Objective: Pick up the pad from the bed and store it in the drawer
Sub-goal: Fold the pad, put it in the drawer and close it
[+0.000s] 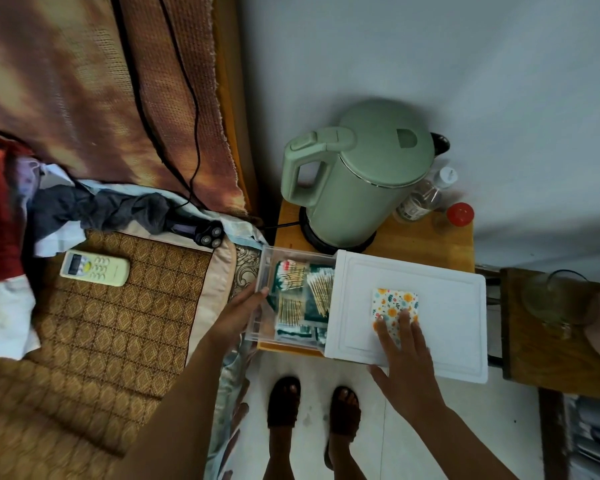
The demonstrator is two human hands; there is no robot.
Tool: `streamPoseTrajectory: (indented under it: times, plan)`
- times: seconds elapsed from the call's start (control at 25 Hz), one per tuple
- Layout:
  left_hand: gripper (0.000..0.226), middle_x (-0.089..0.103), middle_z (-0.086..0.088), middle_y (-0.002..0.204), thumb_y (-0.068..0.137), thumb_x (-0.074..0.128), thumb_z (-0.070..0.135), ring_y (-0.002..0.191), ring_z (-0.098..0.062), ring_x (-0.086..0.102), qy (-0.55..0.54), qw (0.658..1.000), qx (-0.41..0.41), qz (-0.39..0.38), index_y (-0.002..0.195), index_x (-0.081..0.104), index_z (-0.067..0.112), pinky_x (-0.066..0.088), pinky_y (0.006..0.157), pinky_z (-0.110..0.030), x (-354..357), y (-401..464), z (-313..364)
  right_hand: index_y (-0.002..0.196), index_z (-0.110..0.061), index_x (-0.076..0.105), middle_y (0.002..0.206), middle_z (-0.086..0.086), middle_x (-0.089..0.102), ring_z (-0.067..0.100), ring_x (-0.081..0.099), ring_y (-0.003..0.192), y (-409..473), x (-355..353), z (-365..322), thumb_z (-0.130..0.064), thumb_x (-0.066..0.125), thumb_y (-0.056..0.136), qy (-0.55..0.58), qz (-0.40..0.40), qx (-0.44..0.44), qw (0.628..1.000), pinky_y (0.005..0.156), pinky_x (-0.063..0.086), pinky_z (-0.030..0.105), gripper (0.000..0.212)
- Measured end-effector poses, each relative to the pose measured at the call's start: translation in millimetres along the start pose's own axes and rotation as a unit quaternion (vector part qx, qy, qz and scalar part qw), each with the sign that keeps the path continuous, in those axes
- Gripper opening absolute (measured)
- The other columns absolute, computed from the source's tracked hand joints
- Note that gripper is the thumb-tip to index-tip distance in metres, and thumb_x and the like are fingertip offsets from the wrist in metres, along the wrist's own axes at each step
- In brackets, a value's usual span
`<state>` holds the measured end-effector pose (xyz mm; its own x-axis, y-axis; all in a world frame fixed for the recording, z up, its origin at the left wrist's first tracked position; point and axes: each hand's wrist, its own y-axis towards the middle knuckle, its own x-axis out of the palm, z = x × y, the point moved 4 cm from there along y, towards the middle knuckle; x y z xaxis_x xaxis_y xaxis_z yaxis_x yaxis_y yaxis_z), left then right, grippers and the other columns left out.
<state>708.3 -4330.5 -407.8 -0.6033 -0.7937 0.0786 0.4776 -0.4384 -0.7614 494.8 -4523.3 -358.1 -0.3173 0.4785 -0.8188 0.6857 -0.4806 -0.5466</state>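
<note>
The pad (394, 303), a small square packet with an orange and teal flower print, lies flat on top of the white drawer box (440, 306). My right hand (407, 358) rests on the box with its fingertips pressing the pad's near edge. The clear plastic drawer (261, 271) is pulled out to the left and holds packs of cotton swabs. My left hand (238, 315) grips the drawer's front wall. The bed (111, 323) with its woven mat lies at the left.
A green electric kettle (357, 174) stands on the wooden stool (426, 242) behind the box, beside a clear bottle (421, 199) and a red-capped jar (459, 214). A remote (95, 267) and a shaver (205, 233) lie on the bed. A wooden table (548, 344) with a glass stands right.
</note>
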Motion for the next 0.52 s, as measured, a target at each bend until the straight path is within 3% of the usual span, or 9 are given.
streamPoseTrajectory:
  times: [0.08, 0.16, 0.24, 0.32, 0.4, 0.52]
  plan:
    - [0.041, 0.056, -0.011, 0.133, 0.091, 0.053, 0.038, 0.117, -0.034, 0.056, 0.049, 0.998, -0.002, 0.026, 0.131, 0.051, 0.029, 0.046, 0.099, -0.054, 6, 1, 0, 0.146, -0.029, 0.002, 0.157, 0.012, -0.015, 0.034, -0.008, 0.146, -1, -2, 0, -0.037, 0.055, 0.09, 0.006, -0.003, 0.0, 1.0, 0.119, 0.016, 0.051, 0.077]
    - [0.061, 0.033, -0.015, 0.149, 0.089, 0.056, 0.041, 0.136, -0.036, 0.035, 0.14, 0.986, -0.011, 0.094, 0.143, 0.033, 0.023, 0.032, 0.111, -0.051, 18, -4, 3, 0.146, -0.029, 0.002, 0.157, 0.011, -0.016, 0.032, -0.009, 0.146, -2, -4, 0, -0.035, 0.055, 0.09, 0.021, -0.007, 0.002, 1.0, 0.12, 0.014, 0.049, 0.077]
    - [0.074, 0.021, -0.019, 0.152, 0.089, 0.055, 0.041, 0.139, -0.038, 0.025, 0.287, 0.934, 0.049, 0.206, 0.147, 0.019, 0.013, 0.028, 0.111, -0.05, 34, -18, 15, 0.146, -0.029, 0.003, 0.157, 0.009, -0.016, 0.031, -0.01, 0.146, -3, -7, -2, -0.033, 0.055, 0.091, 0.038, -0.007, 0.003, 0.999, 0.12, 0.013, 0.049, 0.076]
    - [0.062, 0.035, -0.022, 0.144, 0.091, 0.053, 0.032, 0.131, -0.036, 0.035, 0.379, 0.876, 0.172, 0.241, 0.142, 0.031, 0.005, 0.034, 0.105, -0.047, 64, -30, 26, 0.147, -0.029, 0.007, 0.158, 0.008, -0.014, 0.03, -0.01, 0.146, -4, -10, -8, -0.032, 0.055, 0.091, 0.067, -0.006, -0.004, 0.998, 0.121, 0.013, 0.048, 0.074]
    - [0.046, 0.048, -0.018, 0.132, 0.093, 0.051, 0.024, 0.12, -0.029, 0.047, 0.34, 0.903, 0.197, 0.177, 0.134, 0.045, 0.004, 0.041, 0.098, -0.039, 96, -35, 26, 0.147, -0.03, 0.008, 0.158, 0.007, -0.013, 0.028, -0.009, 0.146, -4, -11, -19, -0.032, 0.054, 0.091, 0.08, -0.016, -0.02, 0.997, 0.121, 0.011, 0.045, 0.072]
    - [0.023, 0.06, -0.015, 0.1, 0.095, 0.05, 0.016, 0.091, -0.024, 0.058, 0.212, 0.964, 0.133, 0.088, 0.109, 0.061, 0.001, 0.045, 0.08, -0.035, 119, -33, 18, 0.147, -0.031, 0.008, 0.159, 0.006, -0.01, 0.026, -0.007, 0.147, -2, -8, -45, -0.031, 0.052, 0.092, 0.086, -0.032, -0.053, 0.994, 0.121, 0.01, 0.043, 0.07]
